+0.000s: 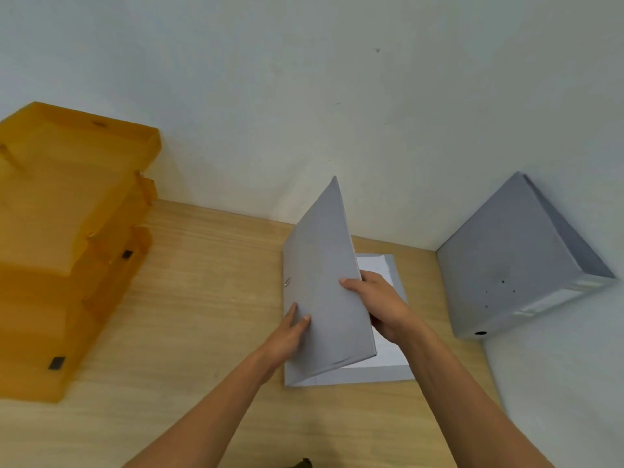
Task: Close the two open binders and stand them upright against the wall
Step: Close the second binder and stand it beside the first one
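A grey binder (320, 265) lies half open on the wooden desk (202, 298), its front cover raised steeply over white pages (388, 352). My left hand (290, 332) presses flat on the outside of the raised cover near its lower left. My right hand (374, 302) grips the cover's free edge, thumb on the outside and fingers behind it. A second grey binder (506, 265) is closed and stands in the right corner, leaning against the white wall (337, 96).
A stack of orange translucent letter trays (67, 231) fills the left side of the desk, up against the wall. A side wall (557, 383) bounds the desk on the right. Bare wood shows between the trays and the open binder.
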